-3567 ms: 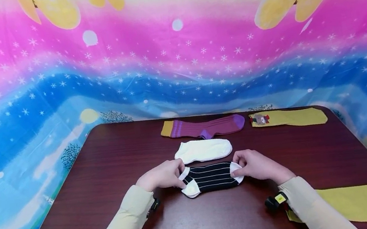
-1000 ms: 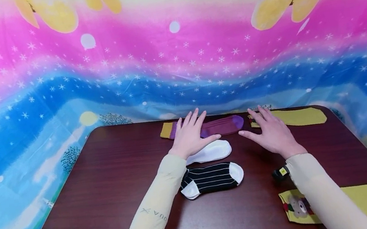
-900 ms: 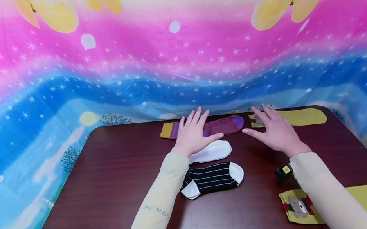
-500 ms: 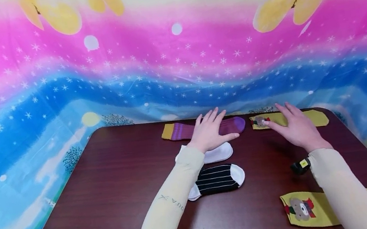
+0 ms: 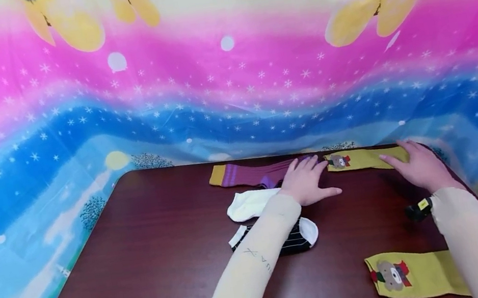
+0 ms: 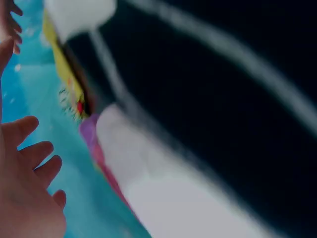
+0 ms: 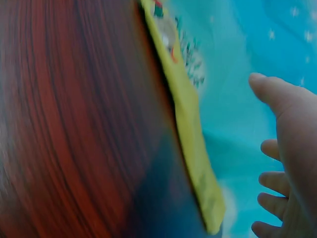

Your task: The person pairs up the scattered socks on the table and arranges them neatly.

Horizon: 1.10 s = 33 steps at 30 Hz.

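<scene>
My left hand [image 5: 306, 180] hovers with spread fingers over the toe of the purple sock [image 5: 247, 174] and the right part of the white ankle sock [image 5: 245, 206]. Its forearm covers much of the black striped sock [image 5: 298, 239], whose stripes fill the left wrist view. Over at the far right, my right hand [image 5: 424, 167] is above the toe end of a yellow sock [image 5: 361, 159] with a bear on its cuff. In the right wrist view that yellow sock [image 7: 188, 119] lies apart from the extended fingers. Neither hand holds anything.
A second yellow bear sock [image 5: 417, 274] lies near the front right, partly behind the right sleeve. The dark wooden table [image 5: 145, 266] has rounded back corners. A printed cloth [image 5: 193, 89] hangs behind and around it.
Earlier both hands pinched the ends of the black striped sock; they have let go of it. Over the last second both hands have drifted to the right, fingers extended. The socks lie where they were.
</scene>
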{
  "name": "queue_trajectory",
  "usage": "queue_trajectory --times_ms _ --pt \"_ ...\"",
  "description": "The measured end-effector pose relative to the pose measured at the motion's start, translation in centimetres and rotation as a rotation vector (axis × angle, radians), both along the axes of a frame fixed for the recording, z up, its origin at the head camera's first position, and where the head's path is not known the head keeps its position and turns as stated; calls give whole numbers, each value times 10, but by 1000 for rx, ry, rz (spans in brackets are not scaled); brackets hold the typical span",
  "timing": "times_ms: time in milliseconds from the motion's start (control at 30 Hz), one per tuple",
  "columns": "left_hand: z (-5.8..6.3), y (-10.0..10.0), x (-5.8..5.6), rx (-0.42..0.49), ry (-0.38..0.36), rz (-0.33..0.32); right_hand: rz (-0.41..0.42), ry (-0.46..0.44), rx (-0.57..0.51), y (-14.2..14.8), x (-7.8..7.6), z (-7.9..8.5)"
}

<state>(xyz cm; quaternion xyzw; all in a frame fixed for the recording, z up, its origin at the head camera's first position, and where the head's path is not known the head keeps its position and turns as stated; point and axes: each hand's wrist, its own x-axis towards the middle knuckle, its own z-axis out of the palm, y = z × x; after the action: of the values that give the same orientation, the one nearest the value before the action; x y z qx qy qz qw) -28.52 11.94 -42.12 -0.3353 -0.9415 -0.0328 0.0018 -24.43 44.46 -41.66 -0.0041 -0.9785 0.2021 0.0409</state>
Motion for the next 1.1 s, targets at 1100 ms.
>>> queue_trajectory --times_ms 1100 --pt "-23 68 11 -181 -110 64 -19 -192 0 30 4 -12"
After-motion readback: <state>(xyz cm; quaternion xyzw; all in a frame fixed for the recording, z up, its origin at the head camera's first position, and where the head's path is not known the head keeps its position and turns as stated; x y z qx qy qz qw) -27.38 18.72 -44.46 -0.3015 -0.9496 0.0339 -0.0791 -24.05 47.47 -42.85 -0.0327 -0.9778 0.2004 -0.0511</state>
